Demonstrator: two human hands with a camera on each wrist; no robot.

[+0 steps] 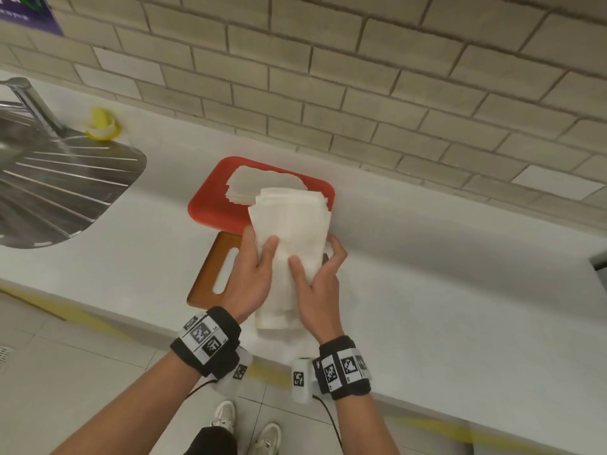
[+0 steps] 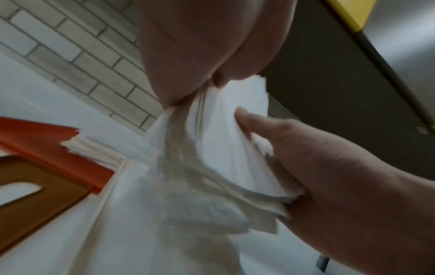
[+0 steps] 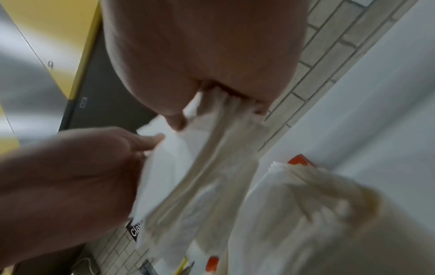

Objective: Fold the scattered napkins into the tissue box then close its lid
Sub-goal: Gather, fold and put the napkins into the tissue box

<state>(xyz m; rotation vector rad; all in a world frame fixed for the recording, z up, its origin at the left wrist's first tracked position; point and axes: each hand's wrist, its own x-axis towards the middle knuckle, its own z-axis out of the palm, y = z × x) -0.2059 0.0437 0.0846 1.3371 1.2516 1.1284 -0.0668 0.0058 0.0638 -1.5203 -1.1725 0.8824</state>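
Observation:
Both my hands hold a thick bundle of white napkins (image 1: 289,221), bent lengthwise and raised above the white counter. My left hand (image 1: 262,254) grips its left side with the thumb on top. On the right side my right hand (image 1: 317,257) grips with thumb on top and fingers curled behind. The wrist views show the bundle (image 2: 223,148) (image 3: 183,176) pinched between palms and fingers. Behind it lies the red tissue box (image 1: 207,208) with a flat stack of napkins (image 1: 262,183) in it. Its brown slotted lid (image 1: 210,274) lies on the counter to the front left.
A steel sink drainboard (image 1: 65,178) and tap (image 1: 29,96) are at the left, with a yellow object (image 1: 101,124) by the wall. A brick-tile wall (image 1: 361,93) backs the counter. The counter's front edge (image 1: 427,402) runs just below my wrists.

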